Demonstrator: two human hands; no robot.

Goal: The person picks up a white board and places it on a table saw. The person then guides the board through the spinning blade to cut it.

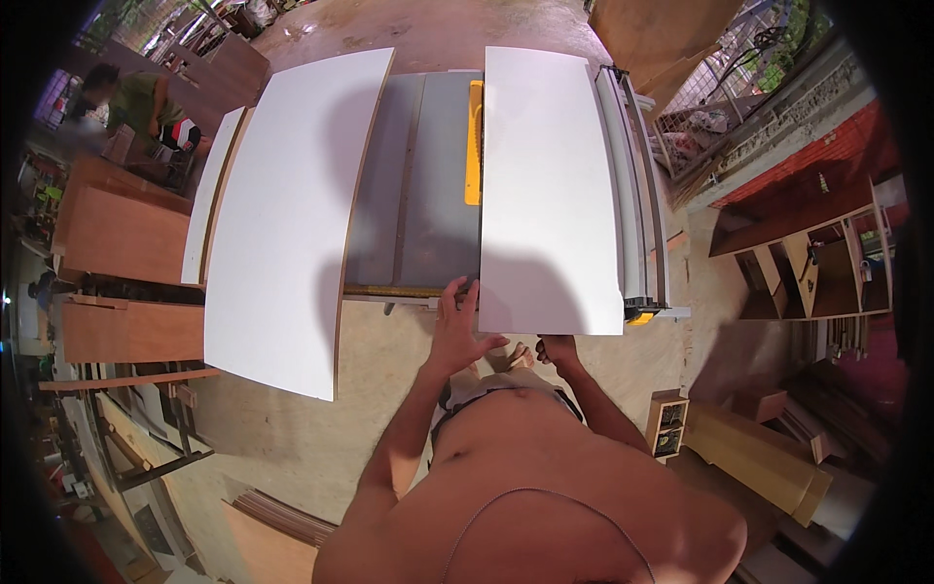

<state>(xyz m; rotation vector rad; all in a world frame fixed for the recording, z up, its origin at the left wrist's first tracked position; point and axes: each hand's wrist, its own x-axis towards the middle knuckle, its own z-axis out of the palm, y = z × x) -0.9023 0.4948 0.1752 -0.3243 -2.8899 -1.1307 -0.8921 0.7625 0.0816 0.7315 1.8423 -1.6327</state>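
At the far left a co-worker (146, 105) sits low among the workshop clutter, near brown wooden cabinets (126, 224). Next comes a narrow white strip (210, 200), just beside a broad white board (277, 224) that lies flat and reaches toward the person past the near edge of the grey worktop (438, 165); I can't tell from here what bears its left side. It seems laid there to leave the middle bare, where a yellow slotted plate (474, 146) is set in the surface. The left hand (455, 326) is open, fingers spread and pointing away, at the near left corner of a second white board (555, 185), its thumb stretched along the near edge; that looks more like a guiding touch than a grip. This second board lies flat over the right half of the worktop, its long left edge beside the yellow plate, probably to keep it lined up. The right hand (557, 352) is at the middle of the near edge, fingers bent and partly hidden beneath, perhaps to bear the overhang; whether it truly grips, I can't tell. Right of the board runs a pale rail (632, 185), and beyond it stands a brown shelf unit (817, 263).
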